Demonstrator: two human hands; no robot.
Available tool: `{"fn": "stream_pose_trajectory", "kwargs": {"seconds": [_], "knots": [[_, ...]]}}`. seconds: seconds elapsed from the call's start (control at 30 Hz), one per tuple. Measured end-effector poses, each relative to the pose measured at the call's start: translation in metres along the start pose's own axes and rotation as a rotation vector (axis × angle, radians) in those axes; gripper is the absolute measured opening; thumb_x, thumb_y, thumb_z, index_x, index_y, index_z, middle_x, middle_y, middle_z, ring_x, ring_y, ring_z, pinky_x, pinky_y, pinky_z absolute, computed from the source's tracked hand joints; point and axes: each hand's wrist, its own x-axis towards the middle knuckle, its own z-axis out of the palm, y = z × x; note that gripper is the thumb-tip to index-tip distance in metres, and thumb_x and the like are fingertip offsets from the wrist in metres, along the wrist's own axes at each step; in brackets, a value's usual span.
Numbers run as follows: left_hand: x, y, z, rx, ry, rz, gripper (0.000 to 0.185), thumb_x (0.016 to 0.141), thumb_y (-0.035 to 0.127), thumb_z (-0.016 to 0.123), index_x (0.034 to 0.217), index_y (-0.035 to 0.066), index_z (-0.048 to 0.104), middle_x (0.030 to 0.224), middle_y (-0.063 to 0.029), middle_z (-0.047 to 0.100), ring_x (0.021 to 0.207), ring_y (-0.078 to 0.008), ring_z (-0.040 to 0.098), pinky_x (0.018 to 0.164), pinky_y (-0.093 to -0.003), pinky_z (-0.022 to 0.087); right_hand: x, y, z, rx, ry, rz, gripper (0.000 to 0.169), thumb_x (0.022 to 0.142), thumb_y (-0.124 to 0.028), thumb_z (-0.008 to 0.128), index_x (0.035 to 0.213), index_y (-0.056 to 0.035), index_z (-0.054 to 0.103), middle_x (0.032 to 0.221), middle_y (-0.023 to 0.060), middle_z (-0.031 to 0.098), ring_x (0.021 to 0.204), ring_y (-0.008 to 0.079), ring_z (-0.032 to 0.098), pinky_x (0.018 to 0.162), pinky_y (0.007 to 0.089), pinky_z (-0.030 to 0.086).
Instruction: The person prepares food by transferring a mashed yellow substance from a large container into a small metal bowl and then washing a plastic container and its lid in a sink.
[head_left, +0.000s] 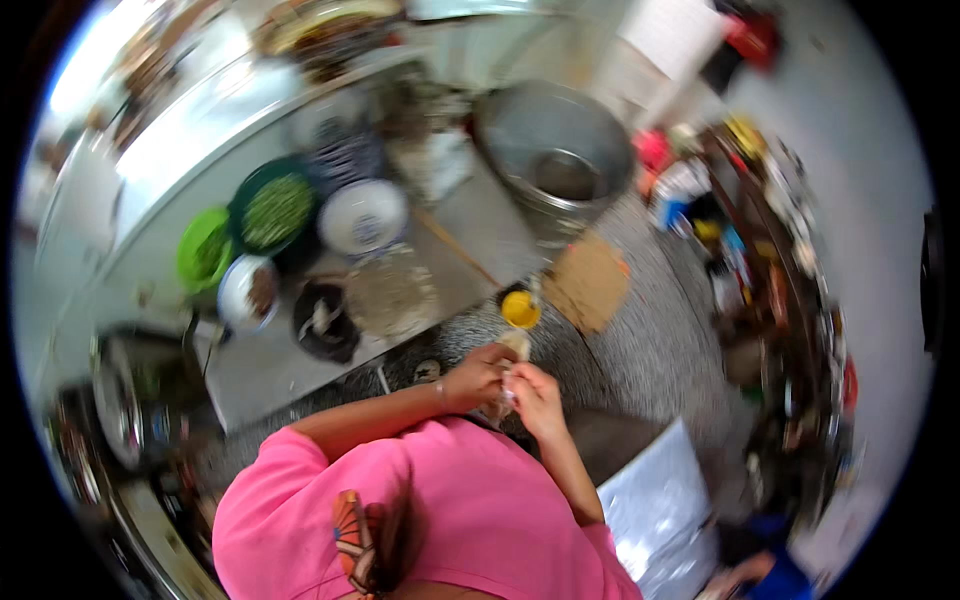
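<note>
My left hand, with a band at the wrist, is closed on a pale beige, limp thing that could be a cloth. Beside it, my right hand pinches the same thing, touching or nearly touching my left fingers. Part of this thing shows above the hands and part hangs below, against my pink top; its middle is hidden by my fingers. Blur hides what kind of material it is. Just beyond the hands lies a yellow cup or ladle.
Ahead left, a grey board bears a white bowl, a dark green basin of chopped greens and a dark bowl. A large metal pot stands beyond. Cluttered shelves line the right; another person's blue clothing shows low right.
</note>
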Motion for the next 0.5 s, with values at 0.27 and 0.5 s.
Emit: {"fn": "stream_pose_trajectory", "kwargs": {"seconds": [0.27,0.5], "knots": [[-0.091,-0.075,0.023,-0.898,0.656,-0.687,0.018,0.087,0.019,0.049,0.081,0.003,0.057,0.072,0.0011,0.052,0.066,-0.0085,0.048,0.060,-0.0235,0.040,0.113,0.014,0.055,-0.487,-0.308,0.203,0.020,0.091,-0.022,0.047,0.083,-0.0039,0.049,0.066,0.0034,0.055,0.052,0.0078,0.049,0.048,0.0201,0.040],[-0.141,-0.092,-0.017,-0.686,1.081,-0.913,0.024,0.080,0.029,0.064,0.078,0.006,0.060,0.059,0.0048,0.047,0.050,-0.0042,0.041,0.045,-0.0215,0.032,0.250,0.133,0.078,-1.065,-0.266,-0.222,0.035,0.089,-0.032,0.049,0.101,0.0000,0.057,0.091,0.0091,0.060,0.082,0.0161,0.058,0.071,0.0280,0.047]]}}
